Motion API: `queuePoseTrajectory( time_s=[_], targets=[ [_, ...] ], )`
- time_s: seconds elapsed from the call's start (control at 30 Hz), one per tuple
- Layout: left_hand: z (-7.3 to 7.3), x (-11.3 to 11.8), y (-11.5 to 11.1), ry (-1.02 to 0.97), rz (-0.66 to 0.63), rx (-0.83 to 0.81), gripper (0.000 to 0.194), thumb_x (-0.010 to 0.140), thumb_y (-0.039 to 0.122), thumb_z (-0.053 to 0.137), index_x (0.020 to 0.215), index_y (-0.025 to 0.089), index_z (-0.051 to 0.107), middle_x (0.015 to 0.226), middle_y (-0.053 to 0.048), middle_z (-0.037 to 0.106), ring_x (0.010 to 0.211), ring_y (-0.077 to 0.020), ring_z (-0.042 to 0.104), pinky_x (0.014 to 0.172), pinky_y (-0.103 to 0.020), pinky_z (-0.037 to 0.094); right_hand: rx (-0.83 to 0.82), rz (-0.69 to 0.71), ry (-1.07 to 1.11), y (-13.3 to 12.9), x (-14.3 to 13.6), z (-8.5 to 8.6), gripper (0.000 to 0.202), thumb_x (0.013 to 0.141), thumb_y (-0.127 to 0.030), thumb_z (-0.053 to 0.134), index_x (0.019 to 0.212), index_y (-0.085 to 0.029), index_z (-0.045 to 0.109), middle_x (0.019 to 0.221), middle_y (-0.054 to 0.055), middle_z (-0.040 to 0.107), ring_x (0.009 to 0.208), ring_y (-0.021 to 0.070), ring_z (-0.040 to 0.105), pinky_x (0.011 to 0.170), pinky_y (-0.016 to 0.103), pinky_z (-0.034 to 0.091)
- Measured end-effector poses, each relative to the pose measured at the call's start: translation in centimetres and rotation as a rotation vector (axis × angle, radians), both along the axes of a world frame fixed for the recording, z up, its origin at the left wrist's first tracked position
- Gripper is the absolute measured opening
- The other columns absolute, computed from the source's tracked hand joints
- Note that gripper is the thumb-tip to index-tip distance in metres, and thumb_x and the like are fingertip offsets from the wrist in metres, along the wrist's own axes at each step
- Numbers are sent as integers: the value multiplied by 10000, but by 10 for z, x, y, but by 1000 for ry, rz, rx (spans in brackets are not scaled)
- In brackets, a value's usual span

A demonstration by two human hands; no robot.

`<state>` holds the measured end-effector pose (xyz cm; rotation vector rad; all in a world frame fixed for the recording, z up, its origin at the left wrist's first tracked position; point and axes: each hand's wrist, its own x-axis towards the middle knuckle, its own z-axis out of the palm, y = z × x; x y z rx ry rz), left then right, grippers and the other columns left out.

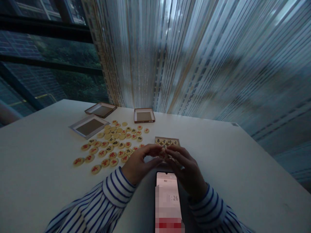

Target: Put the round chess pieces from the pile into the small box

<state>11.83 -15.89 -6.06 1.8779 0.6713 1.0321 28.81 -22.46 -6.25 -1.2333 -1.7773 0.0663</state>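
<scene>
The left hand (136, 164) and right hand (190, 166) meet at their fingertips, both pinching a red-marked disc (163, 155) between them. The disc sits over the near part of a small tray (167, 138), whose far rim shows just beyond the fingers, with black-marked discs (169, 142) lined along it; whether the pinched disc touches the tray cannot be told. A phone (167, 191) lies between the wrists, limiting room on the near side. Scattered discs (96, 169) crowd the space left of and beyond the left hand, up to three shallow boxes (143, 121) near the far edge. Right of the right hand, the bare surface (233, 161) runs open to its slanting edge.
</scene>
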Motion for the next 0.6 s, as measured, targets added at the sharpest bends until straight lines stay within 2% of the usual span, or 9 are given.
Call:
queuePoseTrajectory(
  time_s=[0.1, 0.27, 0.47, 0.6],
  targets=[
    [0, 1, -1, -52, -25, -64, 245, 718, 212, 648, 958, 168, 632, 838, -59, 697, 716, -161, 648, 666, -300, 547, 15, -2, -8, 0, -1, 2, 213, 830, -218, 564, 1038, -237, 609, 1042, 79, 615, 967, 207, 592, 798, 404, 537],
    [1, 2, -3, -103, -78, -244, 274, 688, 188, 663, 957, 145, 642, 885, -74, 699, 792, -176, 652, 743, -320, 534, 52, 7, -2, 0, -1, 3, 198, 813, -215, 587, 1011, -227, 591, 1021, 78, 623, 960, 208, 598, 791, 408, 534],
    [2, 3, -3, -226, -116, -470, 268, 645, 170, 699, 911, 146, 669, 845, -51, 716, 802, -169, 662, 763, -306, 533, 57, 8, -19, 0, 0, 2, 202, 796, -214, 608, 994, -226, 570, 1027, 80, 619, 967, 208, 596, 797, 407, 529],
    [6, 3, -3, -256, -111, -501, 225, 622, 163, 716, 846, 153, 701, 860, -48, 717, 832, -177, 662, 794, -312, 528, 67, 17, -25, 0, 0, 2, 218, 798, -205, 605, 1012, -223, 565, 1037, 80, 617, 973, 205, 594, 804, 406, 527]
  ],
)
